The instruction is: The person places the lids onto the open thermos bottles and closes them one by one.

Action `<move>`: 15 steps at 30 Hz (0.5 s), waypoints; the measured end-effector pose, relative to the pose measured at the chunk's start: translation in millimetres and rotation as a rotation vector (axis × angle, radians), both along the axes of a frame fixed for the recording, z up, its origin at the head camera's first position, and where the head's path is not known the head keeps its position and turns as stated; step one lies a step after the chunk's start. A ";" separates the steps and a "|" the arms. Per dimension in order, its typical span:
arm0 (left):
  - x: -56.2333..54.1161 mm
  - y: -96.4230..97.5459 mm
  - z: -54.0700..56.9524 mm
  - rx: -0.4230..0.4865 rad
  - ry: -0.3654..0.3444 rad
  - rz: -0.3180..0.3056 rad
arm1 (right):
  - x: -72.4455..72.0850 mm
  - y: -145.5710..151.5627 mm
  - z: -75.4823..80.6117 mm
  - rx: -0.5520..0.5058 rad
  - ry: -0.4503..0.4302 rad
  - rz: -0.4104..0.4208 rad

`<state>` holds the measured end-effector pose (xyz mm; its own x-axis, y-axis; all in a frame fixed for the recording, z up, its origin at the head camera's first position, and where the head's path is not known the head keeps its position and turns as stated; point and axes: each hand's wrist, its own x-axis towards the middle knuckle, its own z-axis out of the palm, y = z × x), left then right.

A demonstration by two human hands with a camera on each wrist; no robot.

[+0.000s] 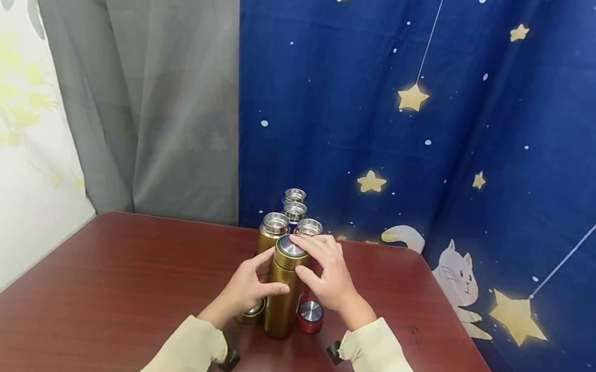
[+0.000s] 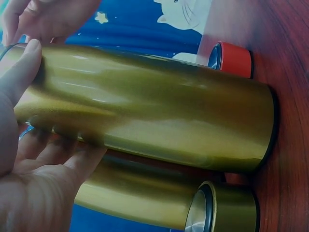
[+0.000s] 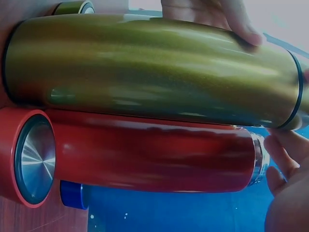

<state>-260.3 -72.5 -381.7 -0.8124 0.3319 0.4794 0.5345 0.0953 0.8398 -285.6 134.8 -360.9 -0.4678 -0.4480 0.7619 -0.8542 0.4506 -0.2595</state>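
A tall gold thermos [image 1: 281, 310] stands upright near the middle of the table, with a gold cap [image 1: 282, 261] on top. My left hand [image 1: 245, 287] grips its body, thumb on the near side and fingers behind. On the cap lies my right hand [image 1: 329, 275], fingers over the top edge and thumb at the side. Close behind, a red bottle [image 3: 154, 154] has its steel neck uncovered. Beside the gold thermos lie a loose gold cap [image 2: 234, 208] on the left and a loose red cap [image 1: 310, 317] on the right.
Another gold bottle [image 1: 266, 244] with a bare steel neck stands behind on the left. Two more uncovered necks, a nearer one [image 1: 294, 211] and a farther one [image 1: 294, 195], rise behind it. A blue cap [image 3: 72, 195] shows beside the red bottle. Curtains hang beyond the table [image 1: 156, 268].
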 end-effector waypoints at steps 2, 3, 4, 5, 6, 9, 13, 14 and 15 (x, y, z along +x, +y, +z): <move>-1.1 -0.1 -1.0 0.002 -0.001 -0.005 | -0.2 0.3 0.0 -0.002 0.038 -0.022; -1.8 -0.2 -1.6 0.005 -0.002 -0.009 | -0.3 0.3 0.0 -0.005 0.057 -0.034; -2.5 -0.3 -2.2 0.007 -0.002 -0.010 | -0.4 0.0 0.3 -0.009 0.074 -0.045; -3.3 -0.4 -2.8 0.012 -0.001 -0.014 | -0.7 -0.4 0.5 -0.013 0.090 -0.054; -4.0 -0.5 -3.3 0.016 -0.001 -0.018 | -0.9 -1.1 0.6 -0.018 0.101 -0.066; -4.0 -1.4 -3.7 0.018 0.002 -0.021 | -0.2 -5.2 0.1 -0.041 0.125 -0.102; -2.3 -1.4 -2.3 0.005 0.010 -0.022 | 2.7 -12.0 -1.9 -0.073 0.154 -0.189; -1.9 -1.4 -1.8 0.003 0.012 -0.022 | 3.5 -13.8 -2.2 -0.076 0.160 -0.213; -1.3 -1.5 -1.1 0.000 0.015 -0.021 | 4.2 -15.6 -2.2 -0.076 0.162 -0.237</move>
<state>-261.6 -74.0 -382.9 -0.7978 0.3485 0.4920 0.5493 0.0836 0.8314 -281.4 119.2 -363.1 -0.4224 -0.2797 0.8622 -0.7601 0.6274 -0.1689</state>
